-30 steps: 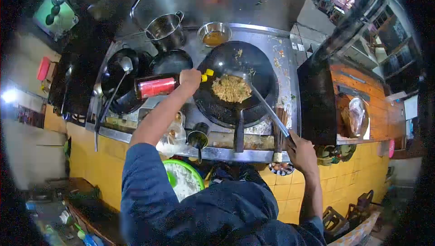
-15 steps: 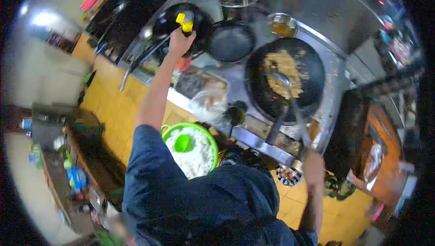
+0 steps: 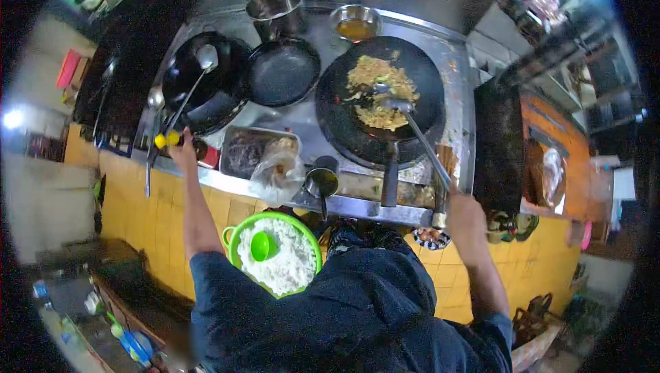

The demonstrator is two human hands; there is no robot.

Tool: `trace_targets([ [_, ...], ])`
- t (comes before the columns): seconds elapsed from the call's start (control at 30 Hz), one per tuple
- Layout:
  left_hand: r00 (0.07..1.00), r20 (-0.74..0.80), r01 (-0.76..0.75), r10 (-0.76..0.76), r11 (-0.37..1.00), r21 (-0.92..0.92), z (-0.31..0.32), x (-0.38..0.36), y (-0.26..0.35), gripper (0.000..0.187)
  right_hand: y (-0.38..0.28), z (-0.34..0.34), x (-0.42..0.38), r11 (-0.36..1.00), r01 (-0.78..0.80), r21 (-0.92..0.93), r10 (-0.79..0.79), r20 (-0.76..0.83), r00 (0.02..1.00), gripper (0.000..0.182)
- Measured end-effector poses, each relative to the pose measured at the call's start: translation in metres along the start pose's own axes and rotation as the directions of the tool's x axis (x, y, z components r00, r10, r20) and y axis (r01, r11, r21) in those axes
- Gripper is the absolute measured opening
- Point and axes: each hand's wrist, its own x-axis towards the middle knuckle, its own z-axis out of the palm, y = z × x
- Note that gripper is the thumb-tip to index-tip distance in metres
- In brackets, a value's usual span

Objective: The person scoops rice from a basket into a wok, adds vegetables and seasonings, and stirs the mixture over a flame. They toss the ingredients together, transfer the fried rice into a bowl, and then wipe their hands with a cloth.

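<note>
My right hand [image 3: 467,225] is closed round the handle of a long metal ladle [image 3: 427,145], whose head rests in fried rice [image 3: 379,91] in a large black wok [image 3: 427,63]. My left hand [image 3: 183,147] grips a small yellow-capped bottle [image 3: 167,140] near the stove's front left edge, below a second black wok [image 3: 180,77] with a ladle in it. Close to that hand stands a red container [image 3: 208,156]. A metal tray [image 3: 237,156] with a plastic bag lies right of it.
A black frying pan [image 3: 283,70] sits between the woks, with a metal pot [image 3: 275,3] and a bowl of oil [image 3: 356,24] behind. Below the counter are a green basket of rice [image 3: 313,239] with a green scoop [image 3: 260,246] and a bowl of eggs [image 3: 432,237].
My left hand has come back from over the left wok to the stove's front edge with the yellow-capped bottle. The view has turned. My right hand still holds the ladle in the rice.
</note>
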Motion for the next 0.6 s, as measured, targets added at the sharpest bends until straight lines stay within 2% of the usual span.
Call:
trace_targets([
  [0.03,0.999,-0.001,0.031,-0.032,0.962,-0.271,0.007,0.002,-0.028,0.026,-0.004,0.029,0.011,0.999,0.010,-0.047,-0.012,-0.032,0.999,0.049],
  [0.07,0.998,0.010,0.055,-0.054,0.968,-0.245,0.007,0.000,-0.037,0.028,-0.008,0.056,0.022,0.995,0.022,-0.100,-0.028,-0.060,0.998,0.049],
  [0.1,0.999,-0.008,0.053,-0.054,0.990,-0.128,0.007,-0.006,-0.027,0.029,-0.007,0.079,0.034,0.995,0.000,-0.097,-0.006,-0.069,0.998,0.049],
  [0.13,0.998,-0.028,0.054,-0.054,0.999,-0.007,0.005,-0.013,-0.015,0.031,-0.006,0.100,0.044,0.996,0.045,-0.078,-0.052,-0.092,0.994,0.046],
  [0.2,0.995,-0.090,-0.032,0.041,0.995,0.097,0.006,-0.022,-0.015,0.037,0.002,0.100,0.044,0.995,0.082,-0.054,-0.088,-0.128,0.988,0.044],
  [0.23,0.995,-0.066,0.079,-0.069,0.986,0.149,0.007,-0.017,-0.050,0.042,0.014,0.079,0.034,0.990,0.133,-0.052,-0.136,-0.060,0.989,0.047],
  [0.27,0.998,-0.048,0.043,-0.038,0.993,0.108,0.003,-0.019,-0.060,0.044,0.022,0.052,0.019,0.982,0.183,-0.046,-0.182,0.012,0.983,0.050],
  [0.3,0.999,-0.038,0.006,-0.004,0.999,0.054,0.005,-0.019,-0.067,0.047,0.014,0.002,0.010,0.999,0.034,-0.018,-0.031,0.146,0.989,0.048],
  [0.33,0.992,-0.071,0.124,-0.105,0.922,0.366,0.006,-0.004,-0.099,0.052,0.009,0.000,0.010,1.000,0.017,-0.023,-0.014,0.116,0.993,0.048],
  [0.37,1.000,-0.008,0.012,-0.012,1.000,-0.029,0.005,-0.021,-0.059,0.057,0.007,0.006,0.007,0.997,-0.012,-0.077,0.017,0.054,0.998,0.047],
  [0.4,0.986,0.003,0.163,-0.167,0.966,0.200,0.007,-0.011,-0.081,0.058,0.003,0.014,0.008,0.991,-0.048,-0.127,0.047,-0.012,0.999,0.045],
  [0.43,0.992,0.086,0.102,-0.095,0.992,-0.078,0.009,-0.018,-0.070,0.063,-0.008,0.030,0.020,0.988,-0.152,-0.038,0.153,0.003,0.988,0.042],
  [0.47,0.981,-0.020,0.194,-0.193,0.965,0.177,0.012,-0.019,-0.081,0.071,-0.007,0.061,0.033,0.990,-0.141,-0.017,0.141,-0.020,0.990,0.038],
  [0.5,0.972,-0.173,0.211,-0.157,0.908,0.361,0.021,-0.027,-0.098,0.082,-0.007,0.090,0.046,0.992,-0.129,0.003,0.129,-0.042,0.991,0.034],
  [0.53,0.940,-0.321,0.277,-0.117,0.811,0.515,0.029,-0.035,-0.117,0.093,-0.001,0.112,0.053,0.998,-0.010,-0.065,0.004,-0.092,0.996,0.030],
  [0.57,0.897,-0.382,0.415,-0.224,0.723,0.552,0.019,-0.068,-0.023,0.086,0.008,0.096,0.054,0.998,-0.020,-0.061,0.012,-0.127,0.992,0.030],
  [0.6,0.837,-0.473,0.236,0.276,0.598,0.766,0.023,-0.089,-0.042,0.066,0.018,0.072,0.045,0.997,0.044,0.057,-0.042,-0.044,0.998,0.030],
])
